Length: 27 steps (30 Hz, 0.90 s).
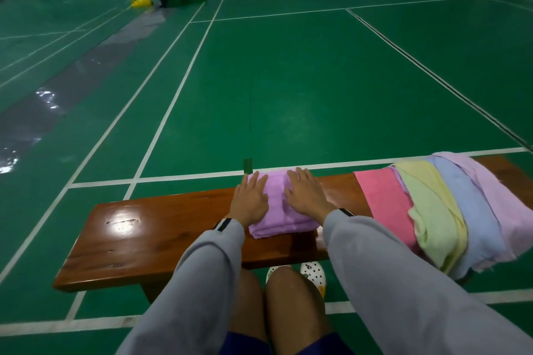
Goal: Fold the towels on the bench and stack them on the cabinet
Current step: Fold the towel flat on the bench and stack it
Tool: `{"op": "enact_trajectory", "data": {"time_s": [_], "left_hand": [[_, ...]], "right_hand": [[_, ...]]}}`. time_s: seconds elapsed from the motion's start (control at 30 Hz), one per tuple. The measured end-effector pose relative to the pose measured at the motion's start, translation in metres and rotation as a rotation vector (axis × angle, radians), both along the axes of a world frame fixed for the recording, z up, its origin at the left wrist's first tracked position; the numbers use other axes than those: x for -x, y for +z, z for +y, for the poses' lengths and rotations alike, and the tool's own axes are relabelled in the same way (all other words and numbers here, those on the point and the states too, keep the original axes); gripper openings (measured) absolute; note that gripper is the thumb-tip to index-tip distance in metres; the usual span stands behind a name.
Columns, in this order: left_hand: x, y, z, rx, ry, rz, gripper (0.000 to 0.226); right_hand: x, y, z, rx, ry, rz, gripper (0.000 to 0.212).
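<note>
Progress looks early: one purple towel point(278, 207) lies folded mid-bench point(150, 228), pressed flat under the left hand point(251, 199) and right hand point(306, 194) — fingers straight, gripping nothing. To the right on the bench, a pink towel point(383, 202), yellow towel point(432, 210), blue towel point(467, 210) and lilac towel point(501, 199) wait unfolded — overlapping. No cabinet is in view; green court floor point(288, 81) lies beyond.

Head-worn view, downward over bench point(150, 239)

Bench point(161, 228) was glossy varnished wood, scuffed. Purple towel point(278, 210) was soft matt cloth. Floor point(288, 81) looked smooth, slightly shiny.
</note>
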State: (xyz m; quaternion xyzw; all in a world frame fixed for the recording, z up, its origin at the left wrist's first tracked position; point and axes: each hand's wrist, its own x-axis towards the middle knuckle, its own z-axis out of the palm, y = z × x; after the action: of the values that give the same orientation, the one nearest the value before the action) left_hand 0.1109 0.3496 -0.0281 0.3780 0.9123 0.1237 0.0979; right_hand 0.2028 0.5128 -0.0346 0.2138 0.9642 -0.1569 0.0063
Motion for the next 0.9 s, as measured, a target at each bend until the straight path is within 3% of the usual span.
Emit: {"op": "enact_trajectory", "data": {"time_s": [0.17, 0.43, 0.7, 0.9], "left_hand": [[-0.014, -0.031, 0.016, 0.095, -0.023, 0.096, 0.058], [-0.016, -0.078, 0.021, -0.022, 0.063, 0.225, 0.062], [-0.012, -0.069, 0.024, 0.067, 0.048, 0.169, 0.072], [-0.026, -0.028, 0.031, 0.253, 0.057, 0.208, 0.062]], "right_hand": [[0.010, -0.023, -0.012, -0.070, 0.094, -0.058, 0.064], [0.008, -0.065, -0.011, -0.142, 0.056, 0.062, 0.066], [0.011, -0.057, -0.014, -0.132, 0.030, 0.021, 0.072], [0.006, -0.036, -0.015, -0.149, 0.050, -0.062, 0.071]]}}
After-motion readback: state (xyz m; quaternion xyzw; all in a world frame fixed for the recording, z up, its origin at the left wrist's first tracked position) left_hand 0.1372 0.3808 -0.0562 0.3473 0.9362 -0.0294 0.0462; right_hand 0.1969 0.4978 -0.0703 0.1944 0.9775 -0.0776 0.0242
